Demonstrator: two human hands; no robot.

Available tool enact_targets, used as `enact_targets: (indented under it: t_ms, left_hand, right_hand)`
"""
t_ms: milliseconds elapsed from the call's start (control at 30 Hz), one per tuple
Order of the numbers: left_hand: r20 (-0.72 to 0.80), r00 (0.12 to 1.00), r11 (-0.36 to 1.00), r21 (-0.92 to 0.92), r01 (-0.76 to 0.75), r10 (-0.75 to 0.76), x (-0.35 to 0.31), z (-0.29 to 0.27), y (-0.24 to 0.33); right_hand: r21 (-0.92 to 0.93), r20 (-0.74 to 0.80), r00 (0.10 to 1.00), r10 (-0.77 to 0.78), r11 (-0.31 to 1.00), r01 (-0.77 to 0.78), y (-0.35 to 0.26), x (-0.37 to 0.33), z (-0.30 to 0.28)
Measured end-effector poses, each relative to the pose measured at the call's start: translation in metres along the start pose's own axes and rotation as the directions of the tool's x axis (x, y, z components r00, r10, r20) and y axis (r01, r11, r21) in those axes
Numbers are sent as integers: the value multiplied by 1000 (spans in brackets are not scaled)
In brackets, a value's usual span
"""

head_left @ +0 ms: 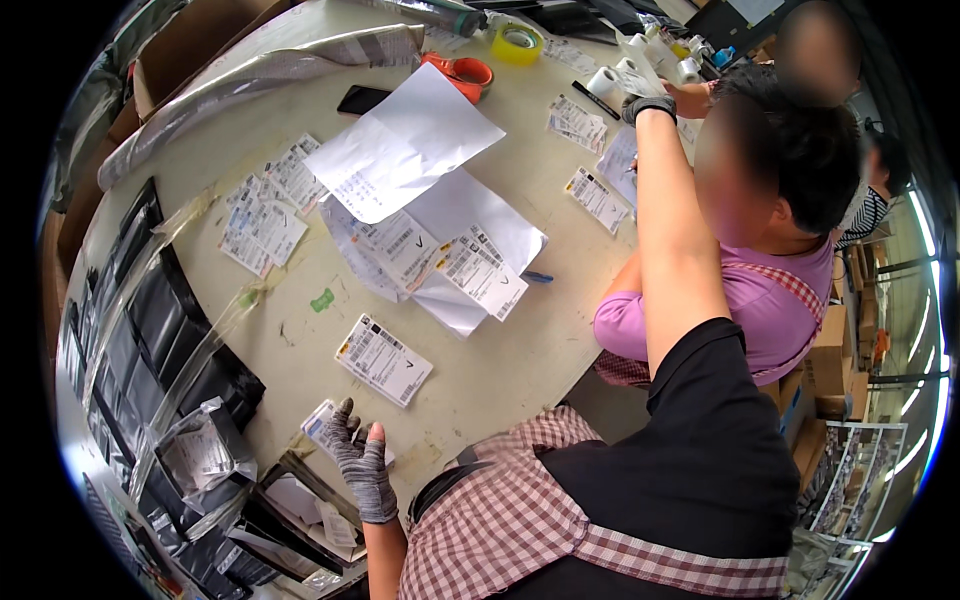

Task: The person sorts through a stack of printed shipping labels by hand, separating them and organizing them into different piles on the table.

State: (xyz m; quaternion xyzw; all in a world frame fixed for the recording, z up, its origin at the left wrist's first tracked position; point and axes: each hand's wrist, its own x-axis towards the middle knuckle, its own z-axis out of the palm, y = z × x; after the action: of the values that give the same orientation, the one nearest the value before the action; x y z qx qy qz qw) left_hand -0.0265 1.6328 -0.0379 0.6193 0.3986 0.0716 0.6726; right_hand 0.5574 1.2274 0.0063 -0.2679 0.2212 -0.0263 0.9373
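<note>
My left hand (362, 465), in a grey knitted glove with bare fingertips, rests over a small stack of printed labels (320, 424) at the table's near edge. Its fingers are stretched out, the thumb apart from them. Beyond it lies another label stack (384, 362) with a pen tick. Far to the right reaches my right arm; my right hand (648, 106), in a dark grey glove, is beside a white slip (640, 80) and a co-worker's hand (690, 100). The fingers of my right hand are hidden. Mid-table, white sheets (405, 140) lie with ticked labels (482, 272) around them.
More labels (265, 225) lie left of the sheets. At the back are orange-handled scissors (460, 75), yellow tape (517, 42), a black phone (363, 100) and label rolls (603, 82). Black plastic bags (150, 330) line the left edge. A co-worker in purple (770, 300) sits close on the right.
</note>
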Motion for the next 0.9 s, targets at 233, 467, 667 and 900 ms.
enact_targets:
  t_ms: [233, 467, 667, 900]
  left_hand:
    - [65, 995, 996, -56, -69, 72, 6, 13, 8]
    - [123, 982, 990, -38, -139, 142, 9, 20, 13]
    - [162, 976, 982, -140, -125, 147, 5, 27, 19]
    - [265, 952, 982, -150, -119, 156, 21, 47, 52]
  right_hand:
    - [-158, -140, 963, -231, 965, 208, -1, 6, -3]
    - [-276, -231, 917, -325, 926, 258, -13, 4, -9]
    - [-283, -231, 907, -351, 917, 283, 56, -29, 2]
    - [6, 197, 968, -153, 988, 154, 187, -157, 8]
